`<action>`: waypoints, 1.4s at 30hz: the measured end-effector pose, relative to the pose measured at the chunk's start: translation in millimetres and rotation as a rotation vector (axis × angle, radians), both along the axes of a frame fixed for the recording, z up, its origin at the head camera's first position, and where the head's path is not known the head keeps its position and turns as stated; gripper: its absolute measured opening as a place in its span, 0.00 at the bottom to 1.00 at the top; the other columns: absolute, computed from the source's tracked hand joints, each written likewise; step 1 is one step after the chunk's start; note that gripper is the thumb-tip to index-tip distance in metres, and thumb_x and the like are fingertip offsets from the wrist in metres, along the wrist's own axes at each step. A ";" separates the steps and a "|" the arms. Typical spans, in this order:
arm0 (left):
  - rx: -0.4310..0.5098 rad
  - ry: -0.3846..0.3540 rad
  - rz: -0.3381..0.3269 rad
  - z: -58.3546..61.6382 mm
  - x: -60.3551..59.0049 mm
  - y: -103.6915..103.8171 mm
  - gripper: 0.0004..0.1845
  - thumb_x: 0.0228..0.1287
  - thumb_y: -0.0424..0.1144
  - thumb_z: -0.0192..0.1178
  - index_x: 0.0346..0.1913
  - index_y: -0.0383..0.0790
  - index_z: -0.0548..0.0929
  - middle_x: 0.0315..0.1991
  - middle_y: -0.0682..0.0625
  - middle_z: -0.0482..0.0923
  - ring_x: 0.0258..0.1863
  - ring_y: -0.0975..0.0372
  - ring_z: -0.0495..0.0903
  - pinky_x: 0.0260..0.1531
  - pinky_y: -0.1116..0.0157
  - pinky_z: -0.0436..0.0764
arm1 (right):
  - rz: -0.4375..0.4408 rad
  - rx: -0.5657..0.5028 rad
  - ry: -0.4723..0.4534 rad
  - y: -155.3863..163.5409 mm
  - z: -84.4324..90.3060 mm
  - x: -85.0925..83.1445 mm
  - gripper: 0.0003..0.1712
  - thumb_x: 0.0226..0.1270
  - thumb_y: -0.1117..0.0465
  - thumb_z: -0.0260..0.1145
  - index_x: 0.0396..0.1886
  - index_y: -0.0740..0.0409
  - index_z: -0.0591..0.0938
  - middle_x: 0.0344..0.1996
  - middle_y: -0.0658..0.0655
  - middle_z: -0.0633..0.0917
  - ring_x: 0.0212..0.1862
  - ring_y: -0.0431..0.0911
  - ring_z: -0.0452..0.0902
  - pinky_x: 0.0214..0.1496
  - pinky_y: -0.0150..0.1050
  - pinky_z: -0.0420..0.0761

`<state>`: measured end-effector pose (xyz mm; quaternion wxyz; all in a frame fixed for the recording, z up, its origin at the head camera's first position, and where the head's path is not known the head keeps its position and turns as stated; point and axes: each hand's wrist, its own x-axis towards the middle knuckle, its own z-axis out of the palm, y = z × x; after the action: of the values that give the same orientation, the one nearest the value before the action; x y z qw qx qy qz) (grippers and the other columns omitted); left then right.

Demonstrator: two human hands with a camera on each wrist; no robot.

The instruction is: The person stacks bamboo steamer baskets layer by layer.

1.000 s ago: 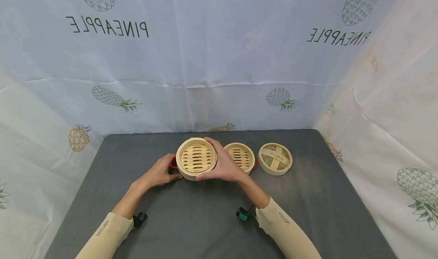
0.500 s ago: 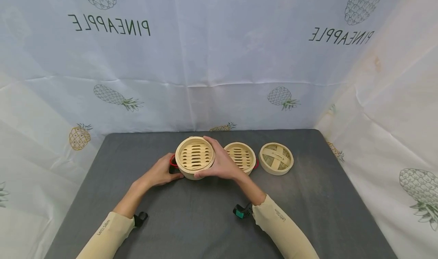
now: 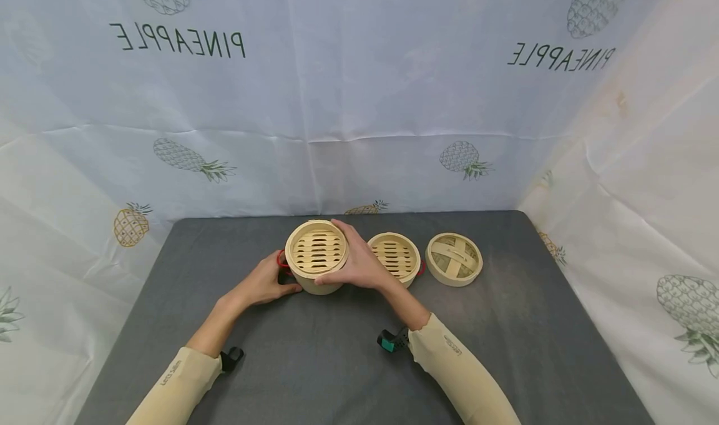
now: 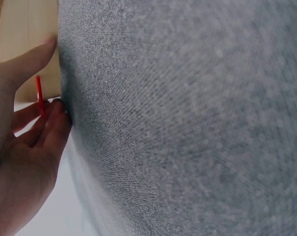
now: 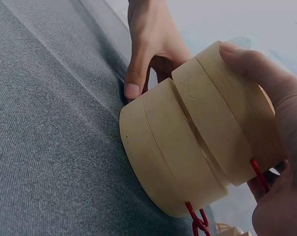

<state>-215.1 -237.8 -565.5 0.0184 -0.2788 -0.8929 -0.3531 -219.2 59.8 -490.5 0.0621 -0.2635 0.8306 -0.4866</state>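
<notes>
On the grey tabletop (image 3: pixel 314 356), toward its twelve o'clock edge, a light, rigid bamboo steamer tier (image 3: pixel 316 254) is gripped at its three o'clock wall by the right hand (image 3: pixel 359 269), while the lower tier (image 5: pixel 158 157), likely brittle-rimmed, is steadied by the left hand (image 3: pixel 264 284), fingers curled against its nine o'clock side.

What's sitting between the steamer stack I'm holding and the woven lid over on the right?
One open bamboo steamer tray with a slatted bottom lies between the steamer stack and the woven lid. The head view shows it; my right hand partly overlaps its left edge.
</notes>
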 end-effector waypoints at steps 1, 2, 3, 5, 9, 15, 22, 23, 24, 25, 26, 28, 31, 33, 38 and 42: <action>0.016 0.001 -0.009 7.9 3.5 2.6 0.42 0.58 0.45 0.83 0.73 0.38 0.76 0.57 0.40 0.84 0.54 0.49 0.86 0.55 0.48 0.86 | -0.003 0.002 0.001 -0.7 -0.2 -0.5 0.75 0.47 0.47 0.91 0.90 0.39 0.54 0.82 0.56 0.67 0.81 0.56 0.69 0.79 0.63 0.73; 0.030 0.005 -0.019 14.8 6.8 4.8 0.42 0.58 0.44 0.83 0.73 0.37 0.76 0.57 0.39 0.84 0.53 0.49 0.86 0.54 0.48 0.86 | -0.005 0.006 0.000 -1.1 -0.4 -0.9 0.75 0.47 0.47 0.91 0.90 0.39 0.54 0.82 0.56 0.67 0.81 0.56 0.69 0.79 0.63 0.73; 0.037 0.010 -0.028 21.6 10.0 7.0 0.42 0.58 0.42 0.83 0.74 0.36 0.76 0.56 0.37 0.84 0.52 0.48 0.87 0.52 0.48 0.86 | -0.008 0.008 -0.003 -1.4 -0.7 -1.3 0.75 0.47 0.46 0.91 0.90 0.39 0.54 0.82 0.57 0.67 0.80 0.56 0.69 0.79 0.63 0.73; 0.054 0.002 -0.041 30.2 14.3 9.6 0.43 0.59 0.42 0.82 0.75 0.36 0.74 0.58 0.39 0.84 0.53 0.51 0.87 0.53 0.49 0.87 | -0.011 0.013 -0.010 -2.1 -1.1 -2.1 0.75 0.47 0.46 0.91 0.90 0.40 0.54 0.82 0.57 0.67 0.80 0.56 0.70 0.79 0.63 0.74; 0.026 -0.026 -0.016 37.4 18.0 13.2 0.45 0.59 0.38 0.82 0.77 0.35 0.72 0.60 0.39 0.83 0.55 0.51 0.86 0.55 0.50 0.87 | -0.017 0.020 -0.016 -3.8 -0.7 -4.0 0.76 0.47 0.44 0.91 0.90 0.39 0.53 0.82 0.57 0.67 0.80 0.55 0.70 0.79 0.61 0.74; -0.045 -0.093 0.041 43.8 20.4 17.1 0.47 0.59 0.36 0.82 0.78 0.34 0.69 0.63 0.38 0.83 0.58 0.49 0.86 0.59 0.46 0.86 | -0.020 0.022 -0.025 -5.0 1.8 -5.2 0.75 0.47 0.45 0.91 0.90 0.40 0.54 0.82 0.56 0.67 0.80 0.55 0.70 0.79 0.61 0.73; -0.043 -0.094 0.049 37.0 16.8 14.9 0.46 0.59 0.37 0.83 0.78 0.35 0.71 0.63 0.40 0.83 0.59 0.51 0.85 0.60 0.47 0.85 | -0.035 0.039 -0.026 -5.7 1.1 -3.4 0.76 0.47 0.45 0.91 0.90 0.41 0.54 0.82 0.56 0.67 0.80 0.55 0.69 0.80 0.61 0.73; -0.036 -0.097 0.047 35.5 16.3 14.2 0.46 0.59 0.38 0.83 0.78 0.35 0.71 0.63 0.39 0.83 0.59 0.50 0.85 0.60 0.45 0.85 | -0.037 0.040 -0.028 -5.7 0.4 -3.4 0.76 0.47 0.45 0.91 0.90 0.42 0.54 0.82 0.56 0.67 0.80 0.55 0.69 0.80 0.61 0.73; -0.032 -0.092 0.047 28.5 13.4 11.4 0.46 0.59 0.41 0.83 0.78 0.37 0.71 0.62 0.41 0.83 0.59 0.51 0.85 0.60 0.46 0.85 | -0.039 0.041 -0.029 -5.6 -0.1 -3.2 0.76 0.47 0.45 0.91 0.90 0.42 0.54 0.82 0.56 0.67 0.81 0.56 0.69 0.80 0.61 0.73; -0.034 -0.075 0.041 18.7 9.3 7.3 0.46 0.60 0.45 0.83 0.78 0.39 0.71 0.62 0.42 0.83 0.58 0.53 0.85 0.59 0.49 0.85 | -0.040 0.043 -0.030 -5.5 -0.9 -3.3 0.75 0.47 0.44 0.91 0.90 0.42 0.54 0.82 0.57 0.67 0.81 0.56 0.69 0.80 0.62 0.73; -0.022 -0.056 0.027 10.1 5.5 4.0 0.46 0.61 0.46 0.82 0.79 0.40 0.71 0.61 0.41 0.83 0.57 0.53 0.85 0.58 0.51 0.85 | -0.038 0.042 -0.033 -5.3 -1.5 -3.3 0.75 0.47 0.43 0.90 0.90 0.42 0.54 0.82 0.57 0.67 0.81 0.56 0.69 0.80 0.62 0.72; 0.004 -0.023 0.007 3.6 3.5 0.9 0.47 0.60 0.50 0.82 0.79 0.41 0.71 0.60 0.41 0.83 0.55 0.53 0.85 0.55 0.51 0.86 | -0.033 0.038 -0.039 -4.6 -2.4 -3.7 0.75 0.47 0.42 0.90 0.90 0.42 0.54 0.83 0.57 0.67 0.81 0.56 0.69 0.80 0.62 0.72; 0.037 0.026 -0.031 3.2 4.1 0.6 0.46 0.62 0.49 0.81 0.78 0.39 0.72 0.58 0.37 0.83 0.53 0.52 0.85 0.51 0.55 0.86 | -0.023 0.033 -0.045 -3.4 -3.4 -4.2 0.75 0.47 0.40 0.89 0.90 0.42 0.54 0.83 0.57 0.67 0.81 0.56 0.69 0.80 0.62 0.72; 0.054 0.015 -0.029 16.5 10.8 6.1 0.45 0.61 0.46 0.82 0.77 0.36 0.73 0.58 0.36 0.83 0.53 0.49 0.86 0.52 0.51 0.86 | -0.017 0.030 -0.048 -2.6 -3.7 -4.4 0.75 0.48 0.39 0.89 0.90 0.41 0.53 0.82 0.58 0.66 0.81 0.56 0.68 0.80 0.62 0.72; 0.055 0.005 -0.017 18.7 12.7 8.0 0.44 0.60 0.46 0.82 0.76 0.35 0.74 0.59 0.35 0.83 0.54 0.47 0.86 0.52 0.47 0.86 | 0.007 0.032 -0.052 -0.9 -4.6 -5.4 0.76 0.48 0.32 0.87 0.90 0.41 0.52 0.83 0.59 0.64 0.81 0.57 0.67 0.80 0.63 0.71; 0.045 0.019 -0.001 6.7 8.1 3.4 0.45 0.60 0.50 0.83 0.76 0.39 0.75 0.59 0.38 0.83 0.54 0.49 0.86 0.52 0.51 0.87 | 0.039 0.028 -0.066 -0.5 -5.3 -5.9 0.78 0.48 0.25 0.83 0.90 0.41 0.49 0.85 0.61 0.61 0.82 0.58 0.65 0.81 0.64 0.70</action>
<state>-207.0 -234.3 -558.8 0.0330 -0.2824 -0.8844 -0.3702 -225.1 59.2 -495.9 0.1026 -0.2623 0.8296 -0.4821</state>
